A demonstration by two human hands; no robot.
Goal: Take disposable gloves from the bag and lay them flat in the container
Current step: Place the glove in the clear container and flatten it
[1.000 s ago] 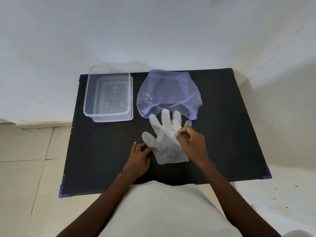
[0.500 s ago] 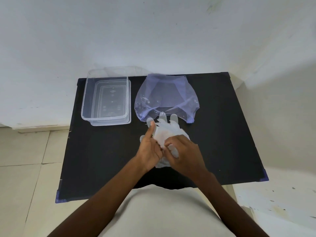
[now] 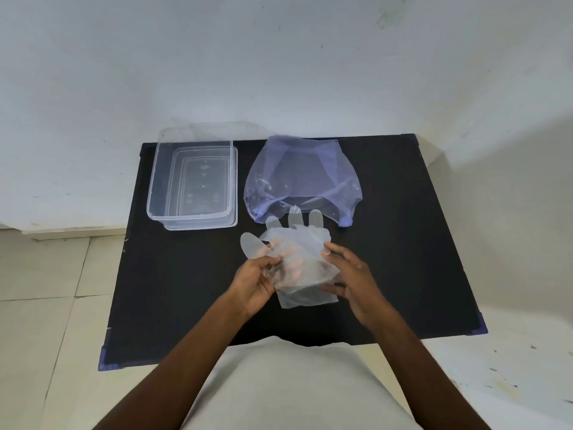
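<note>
Hands hold the gloves over the counter, bag emptied, container not yet filled

Left hand grips the left edge of the crumpled disposable gloves, fingers seeming to reach under the film; right hand pinches the right edge between thumb and fingertips. Gloves sit near the middle of the black counter, just in front of the bluish plastic bag, well right of the clear container, which looks empty. Thin, translucent, creased, glove fingers splayed toward the bag. Likely step: separating or smoothing them; next they need carrying left and spreading flat inside without bunching
</note>
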